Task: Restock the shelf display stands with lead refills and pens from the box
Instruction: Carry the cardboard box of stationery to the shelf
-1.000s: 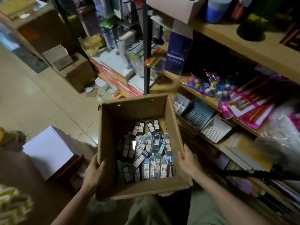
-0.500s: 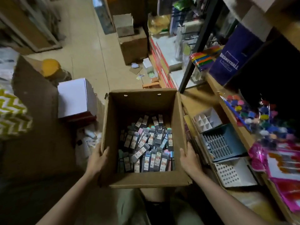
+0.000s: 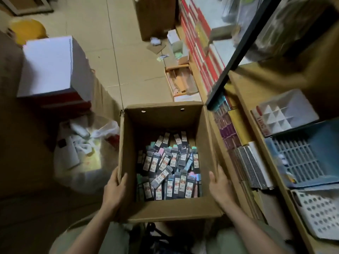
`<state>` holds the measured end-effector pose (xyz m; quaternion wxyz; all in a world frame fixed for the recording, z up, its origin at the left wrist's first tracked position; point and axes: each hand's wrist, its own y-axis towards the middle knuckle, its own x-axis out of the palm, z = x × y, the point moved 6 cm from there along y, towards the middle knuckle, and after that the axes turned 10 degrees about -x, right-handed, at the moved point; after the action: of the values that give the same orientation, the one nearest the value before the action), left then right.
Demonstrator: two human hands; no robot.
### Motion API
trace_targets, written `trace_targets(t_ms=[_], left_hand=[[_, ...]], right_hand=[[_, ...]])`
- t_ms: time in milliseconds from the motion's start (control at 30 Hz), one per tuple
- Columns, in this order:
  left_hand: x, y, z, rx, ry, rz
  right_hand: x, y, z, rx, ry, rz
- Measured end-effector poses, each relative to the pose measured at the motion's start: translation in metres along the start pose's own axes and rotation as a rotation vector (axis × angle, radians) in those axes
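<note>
An open brown cardboard box (image 3: 170, 210) is held in front of me over my lap. Its bottom is covered with several lead refill cases (image 3: 168, 167), dark with pastel caps and white-red labels. My left hand (image 3: 114, 189) grips the box's left wall, thumb hooked over the rim. My right hand (image 3: 219, 189) presses flat against the outside of the right wall. On the wooden shelf at the right stand empty display stands: a white divided one (image 3: 282, 112), a blue slotted one (image 3: 304, 158) and a white one with round holes (image 3: 319, 211).
A white box on a red one (image 3: 53, 66) sits at the left, with a plastic bag of rubbish (image 3: 82, 153) below it. Another carton (image 3: 156, 17) and scraps lie on the tiled floor ahead. A black shelf post (image 3: 236, 57) slants across the right.
The view has tilted further down and left, so the upper shelves dropped out of sight. Both hands keep the same hold on the box, which stays centred before me.
</note>
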<state>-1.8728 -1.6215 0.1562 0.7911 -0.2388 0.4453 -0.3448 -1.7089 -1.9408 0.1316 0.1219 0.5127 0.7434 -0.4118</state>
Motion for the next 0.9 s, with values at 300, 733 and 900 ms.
trace_targets(t_ms=[300, 733, 900], left_hand=[[0.11, 0.117, -0.086, 0.016, -0.007, -0.027], [0.159, 0.139, -0.134, 0.247, 0.022, -0.035], [0.155, 0.12, -0.147, 0.288, 0.012, -0.022]], right_hand=[[0.093, 0.078, 0.118, -0.02, -0.053, 0.073], [0.122, 0.064, 0.188, -0.059, -0.017, 0.27], [0.122, 0.036, 0.192, -0.07, 0.044, 0.254]])
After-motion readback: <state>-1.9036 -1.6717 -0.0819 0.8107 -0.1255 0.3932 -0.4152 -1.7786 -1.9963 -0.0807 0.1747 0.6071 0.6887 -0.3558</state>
